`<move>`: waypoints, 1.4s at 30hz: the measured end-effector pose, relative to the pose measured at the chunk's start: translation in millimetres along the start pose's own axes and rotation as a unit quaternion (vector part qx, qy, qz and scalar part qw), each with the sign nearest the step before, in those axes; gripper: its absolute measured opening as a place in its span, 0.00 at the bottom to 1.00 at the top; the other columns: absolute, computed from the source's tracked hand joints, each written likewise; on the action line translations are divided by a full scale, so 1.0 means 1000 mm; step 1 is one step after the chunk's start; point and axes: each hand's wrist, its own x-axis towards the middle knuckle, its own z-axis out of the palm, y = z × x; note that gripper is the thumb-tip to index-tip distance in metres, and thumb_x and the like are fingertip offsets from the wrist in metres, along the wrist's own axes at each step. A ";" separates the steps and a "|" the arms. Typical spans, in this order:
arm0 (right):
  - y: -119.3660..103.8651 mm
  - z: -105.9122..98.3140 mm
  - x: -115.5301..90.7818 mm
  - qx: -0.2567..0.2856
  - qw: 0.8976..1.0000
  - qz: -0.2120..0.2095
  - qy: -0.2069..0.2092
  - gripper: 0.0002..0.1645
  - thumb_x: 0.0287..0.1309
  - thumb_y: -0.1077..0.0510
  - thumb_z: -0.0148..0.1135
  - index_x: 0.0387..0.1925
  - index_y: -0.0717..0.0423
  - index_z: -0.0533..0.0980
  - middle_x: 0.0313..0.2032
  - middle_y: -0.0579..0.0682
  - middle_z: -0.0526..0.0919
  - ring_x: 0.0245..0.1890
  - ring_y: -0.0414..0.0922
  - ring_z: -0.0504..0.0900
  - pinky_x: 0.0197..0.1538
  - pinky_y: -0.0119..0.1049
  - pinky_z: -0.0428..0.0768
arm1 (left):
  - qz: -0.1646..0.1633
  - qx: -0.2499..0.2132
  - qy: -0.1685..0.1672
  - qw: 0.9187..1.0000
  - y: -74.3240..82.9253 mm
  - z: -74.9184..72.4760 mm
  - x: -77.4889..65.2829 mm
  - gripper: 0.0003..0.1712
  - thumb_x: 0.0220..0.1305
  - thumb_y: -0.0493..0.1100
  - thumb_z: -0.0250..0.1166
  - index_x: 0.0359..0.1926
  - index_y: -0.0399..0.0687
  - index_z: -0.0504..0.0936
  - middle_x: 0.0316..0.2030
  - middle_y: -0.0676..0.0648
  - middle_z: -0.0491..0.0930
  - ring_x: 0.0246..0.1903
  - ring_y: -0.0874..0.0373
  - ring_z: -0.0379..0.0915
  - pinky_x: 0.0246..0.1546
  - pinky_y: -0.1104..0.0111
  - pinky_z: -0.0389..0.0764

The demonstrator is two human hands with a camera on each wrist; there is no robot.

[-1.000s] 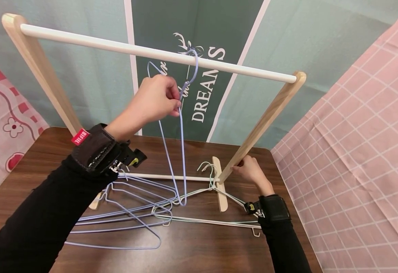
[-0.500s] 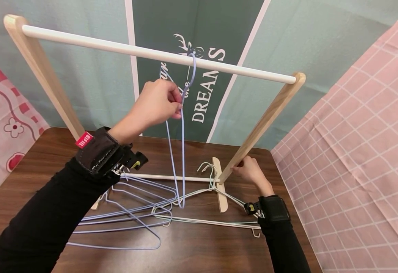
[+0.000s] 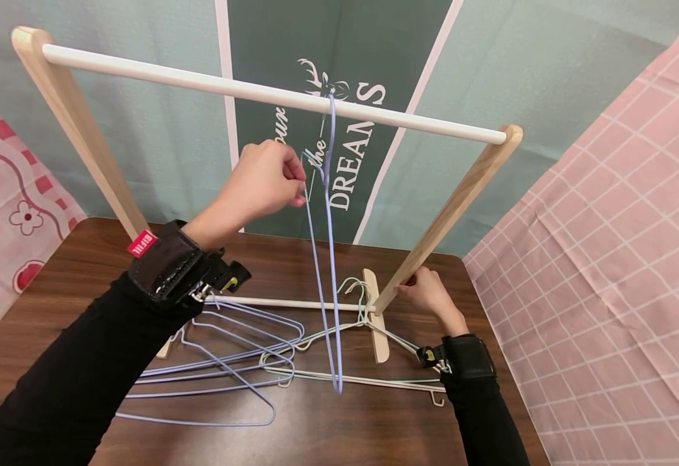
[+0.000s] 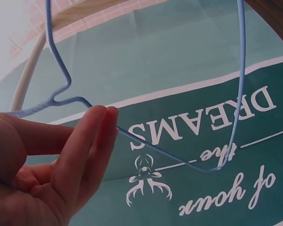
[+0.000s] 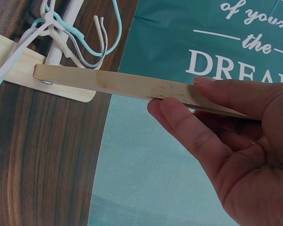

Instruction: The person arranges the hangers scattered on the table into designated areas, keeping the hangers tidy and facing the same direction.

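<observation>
A blue wire clothes hanger [image 3: 333, 259] hangs by its hook from the white rail [image 3: 188, 79] of a wooden rack. My left hand [image 3: 263, 175] is at its upper part; in the left wrist view the fingers [image 4: 87, 146] are nearly straight, and the hanger's shoulder wire [image 4: 155, 148] passes behind the fingertips. Whether they touch it, I cannot tell. Low on the right, my right hand [image 3: 426, 289] grips the rack's wooden post [image 3: 450, 207]. The right wrist view shows thumb and fingers on either side of that post [image 5: 104, 80].
Several blue hangers [image 3: 228, 359] lie overlapping on the brown table [image 3: 316, 433]. White and pale green hangers [image 3: 351, 375] lie at right, hooks near the rack's foot [image 3: 377, 333]. A printed curtain [image 3: 339, 39] hangs behind, and a pink checked cloth [image 3: 624, 246] stands at right.
The blue hanger has turned on the rail; its lower end has swung right and towards me, and its wires have moved away from the left fingertips. The right hand has stayed on the post.
</observation>
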 end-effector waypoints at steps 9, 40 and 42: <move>0.001 0.000 0.000 0.000 1.000 -0.004 0.006 0.14 0.55 0.64 0.61 0.40 0.71 0.75 0.31 0.63 0.80 0.29 0.54 0.80 0.25 0.36 0.74 | -0.013 -0.003 -0.006 1.000 -0.022 -0.003 -0.004 0.04 0.53 0.29 0.57 0.26 0.35 0.78 0.21 0.44 0.80 0.17 0.63 0.76 0.26 0.75 0.74; 0.003 0.000 0.000 0.011 1.000 -0.004 -0.001 0.13 0.55 0.63 0.60 0.38 0.70 0.76 0.28 0.58 0.81 0.25 0.48 0.79 0.26 0.37 0.74 | -0.076 0.034 -0.092 0.992 -0.110 -0.002 -0.035 0.05 0.52 0.31 0.59 0.31 0.33 0.77 0.23 0.45 0.80 0.20 0.59 0.74 0.24 0.69 0.73; 0.003 0.000 0.000 0.014 1.000 -0.004 -0.002 0.13 0.55 0.63 0.60 0.38 0.70 0.76 0.28 0.59 0.81 0.25 0.47 0.79 0.27 0.37 0.74 | -0.075 0.051 -0.101 0.991 -0.116 -0.001 -0.038 0.05 0.52 0.33 0.60 0.31 0.34 0.78 0.23 0.45 0.80 0.21 0.58 0.74 0.24 0.68 0.71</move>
